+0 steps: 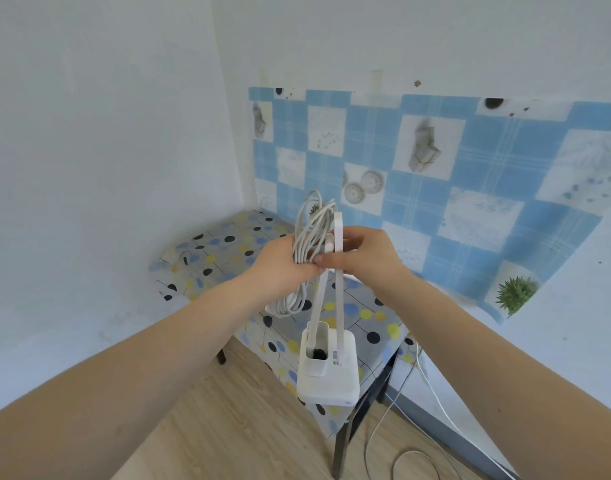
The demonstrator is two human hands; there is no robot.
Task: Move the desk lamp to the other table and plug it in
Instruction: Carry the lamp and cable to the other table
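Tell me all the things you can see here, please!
lamp: one, white, held in the air above the table's near corner
cord: one bundle, white, coiled, in the left hand beside the lamp's stem
table: one, covered in a grey cloth with blue, yellow and black dots, in the room's corner
wall sheet: one, blue and white checks, stuck on the wall behind the table
floor cables: a few, white, on the wooden floor at lower right
left hand: one, grips the cord
right hand: one, holds the lamp's stem
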